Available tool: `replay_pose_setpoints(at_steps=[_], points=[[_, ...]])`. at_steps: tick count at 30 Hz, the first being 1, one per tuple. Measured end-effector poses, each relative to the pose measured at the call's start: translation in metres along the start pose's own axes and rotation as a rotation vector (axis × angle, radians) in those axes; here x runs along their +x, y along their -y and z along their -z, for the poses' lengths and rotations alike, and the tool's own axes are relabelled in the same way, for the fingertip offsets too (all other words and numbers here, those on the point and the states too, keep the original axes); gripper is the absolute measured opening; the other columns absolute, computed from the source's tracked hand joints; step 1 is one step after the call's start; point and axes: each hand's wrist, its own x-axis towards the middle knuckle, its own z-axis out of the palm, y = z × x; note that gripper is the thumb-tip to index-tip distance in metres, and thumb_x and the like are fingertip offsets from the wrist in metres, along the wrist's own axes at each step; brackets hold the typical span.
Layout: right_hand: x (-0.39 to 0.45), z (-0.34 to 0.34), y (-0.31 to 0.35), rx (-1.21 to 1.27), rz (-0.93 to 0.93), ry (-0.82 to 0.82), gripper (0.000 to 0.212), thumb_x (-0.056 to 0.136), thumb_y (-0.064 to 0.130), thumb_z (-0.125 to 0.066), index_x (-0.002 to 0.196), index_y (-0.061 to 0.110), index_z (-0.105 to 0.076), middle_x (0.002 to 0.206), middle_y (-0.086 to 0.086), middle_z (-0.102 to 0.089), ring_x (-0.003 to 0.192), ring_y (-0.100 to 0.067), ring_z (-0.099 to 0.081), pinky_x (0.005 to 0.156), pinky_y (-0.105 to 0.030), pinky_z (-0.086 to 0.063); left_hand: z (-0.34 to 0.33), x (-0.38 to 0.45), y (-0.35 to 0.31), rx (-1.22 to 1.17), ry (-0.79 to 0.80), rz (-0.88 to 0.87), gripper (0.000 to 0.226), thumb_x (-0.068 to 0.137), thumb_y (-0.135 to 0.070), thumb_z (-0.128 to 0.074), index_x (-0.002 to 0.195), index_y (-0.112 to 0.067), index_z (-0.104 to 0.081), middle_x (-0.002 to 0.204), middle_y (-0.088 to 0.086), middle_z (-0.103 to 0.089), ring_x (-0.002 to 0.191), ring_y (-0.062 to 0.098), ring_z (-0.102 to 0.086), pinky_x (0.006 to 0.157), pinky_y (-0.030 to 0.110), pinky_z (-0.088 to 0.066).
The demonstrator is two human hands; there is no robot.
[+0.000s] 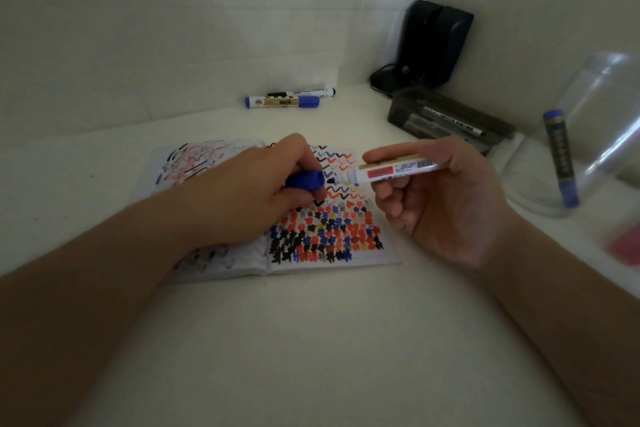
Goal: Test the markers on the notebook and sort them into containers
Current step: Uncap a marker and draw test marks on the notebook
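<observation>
Right hand (pixel 440 198) gripping marker (pixel 398 170), clear jar (pixel 595 107) holding blue marker (pixel 561 158)

Bare table (pixel 311 340) ahead; dark box (pixel 446 121) and clear jar (pixel 595 135) crowd right.

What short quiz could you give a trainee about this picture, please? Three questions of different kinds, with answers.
1. True or false: the blue cap is on the marker.
2. Which hand holds the marker body? A) left hand B) right hand
3. Fill in: the blue marker at the right stands inside the clear ____.

Key
1. False: the left hand holds it, apart from the tip.
2. B
3. container

The notebook lies open below both hands.
</observation>
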Motion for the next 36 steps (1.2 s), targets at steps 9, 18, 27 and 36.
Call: replay_pose_setpoints(at_steps=[9, 18, 27, 36], points=[[0.005, -0.006, -0.005, -0.142, -0.024, -0.038, 0.031, 0.101, 0.023, -0.045, 0.111, 0.01, -0.071, 0.08, -0.012, -0.066, 0.06, -0.02, -0.052, 0.05, -0.026, -0.041, 0.0, 0.0, -0.007, 0.069, -0.032, 0.001, 0.019, 0.1, -0.038, -0.06, 0.112, -0.045, -0.048, 0.109, -0.021, -0.068, 0.095, -0.003, -0.062, 0.083, 0.02, -0.05], [0.0, -0.022, -0.006, -0.21, 0.171, -0.094, 0.021, 0.104, 0.026, -0.05, 0.09, 0.012, -0.054, 0.064, -0.011, -0.054, 0.045, -0.017, -0.037, 0.041, -0.024, -0.029, 0.002, -0.003, -0.018, -0.183, -0.261, -0.048, 0.003, 0.101, -0.032, -0.054, 0.103, -0.035, -0.054, 0.079, -0.017, -0.063, 0.073, 0.0, -0.057, 0.062, 0.007, -0.041], [0.001, -0.021, -0.01, -0.21, 0.07, -0.091, 0.019, 0.107, 0.024, -0.048, 0.095, 0.01, -0.051, 0.066, -0.013, -0.054, 0.046, -0.018, -0.038, 0.04, -0.022, -0.033, -0.01, 0.0, -0.017, -0.037, -0.186, -0.002, 0.005, 0.104, -0.031, -0.053, 0.106, -0.029, -0.049, 0.082, -0.006, -0.06, 0.072, 0.007, -0.056, 0.06, 0.014, -0.04], [-0.057, -0.001, 0.039, -0.269, 0.246, -0.4, 0.018, 0.104, 0.019, -0.056, 0.087, 0.018, -0.055, 0.061, -0.008, -0.054, 0.047, -0.017, -0.043, 0.04, -0.022, -0.034, -0.009, 0.026, -0.083, -0.068, -0.053, 0.036, 0.009, 0.095, -0.044, -0.066, 0.101, -0.043, -0.06, 0.095, -0.017, -0.072, 0.079, 0.003, -0.068, 0.072, 0.027, -0.052]])
